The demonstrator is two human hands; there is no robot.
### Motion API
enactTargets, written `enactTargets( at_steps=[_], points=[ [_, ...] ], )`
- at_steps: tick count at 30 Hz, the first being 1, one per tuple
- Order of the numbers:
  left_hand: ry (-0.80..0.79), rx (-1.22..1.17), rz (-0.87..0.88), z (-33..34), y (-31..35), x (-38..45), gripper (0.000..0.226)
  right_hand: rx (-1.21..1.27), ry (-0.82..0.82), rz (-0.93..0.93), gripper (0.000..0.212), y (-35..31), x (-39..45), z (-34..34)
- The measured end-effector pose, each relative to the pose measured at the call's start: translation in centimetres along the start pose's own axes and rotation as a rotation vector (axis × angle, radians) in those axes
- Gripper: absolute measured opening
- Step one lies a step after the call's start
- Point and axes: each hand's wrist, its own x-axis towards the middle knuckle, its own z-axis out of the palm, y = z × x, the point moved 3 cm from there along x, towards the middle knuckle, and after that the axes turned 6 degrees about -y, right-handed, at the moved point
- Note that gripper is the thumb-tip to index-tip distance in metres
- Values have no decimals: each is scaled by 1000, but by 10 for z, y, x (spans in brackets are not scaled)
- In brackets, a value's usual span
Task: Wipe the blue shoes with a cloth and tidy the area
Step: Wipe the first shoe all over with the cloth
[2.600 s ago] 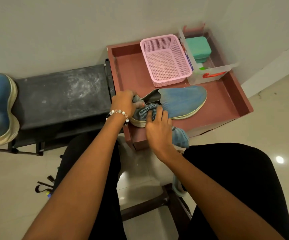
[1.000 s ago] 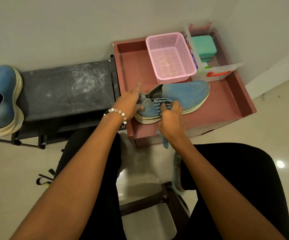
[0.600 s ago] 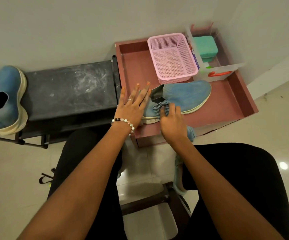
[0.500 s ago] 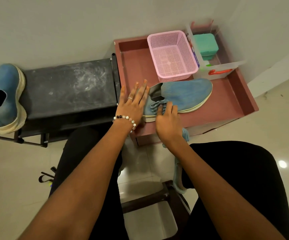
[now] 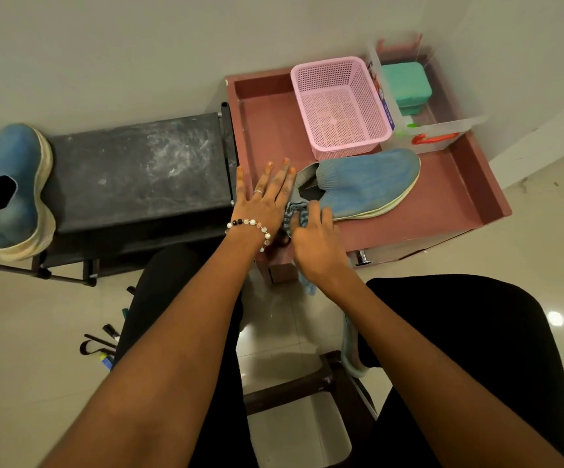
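A blue knit shoe [image 5: 368, 185] with a pale sole lies on its side in the red-brown tray [image 5: 449, 197], toe pointing right. My left hand [image 5: 265, 201] lies flat with straight, spread fingers against the shoe's heel end. My right hand [image 5: 314, 238] grips a blue-grey striped cloth [image 5: 294, 216] and presses it on the heel side of the shoe; a tail of the cloth hangs below the tray edge. The second blue shoe [image 5: 10, 190] stands on the black bench [image 5: 138, 170] at the far left.
A pink mesh basket [image 5: 338, 106] and a clear bin [image 5: 442, 126] holding a green box [image 5: 405, 84] stand at the back of the tray against the wall. Small items lie on the tiled floor [image 5: 20, 349] at lower left. My knees and a dark stool [image 5: 294, 393] are below.
My left hand let go of the shoe's heel and flattened out with fingers spread. My right hand keeps rubbing the cloth back and forth along the heel side of the shoe.
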Motion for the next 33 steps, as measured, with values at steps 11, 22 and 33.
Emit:
enactTargets(
  at_steps=[11, 22, 33],
  points=[
    [-40, -85, 8, 5, -2, 6, 85, 3, -118, 43, 30, 1, 13, -11],
    [-36, -107, 15, 6, 0, 6, 92, -1, -119, 75, 26, -2, 16, -18],
    [-4, -136, 9, 11, -1, 9, 93, -12, -156, 60, 27, 1, 15, -20]
  ],
)
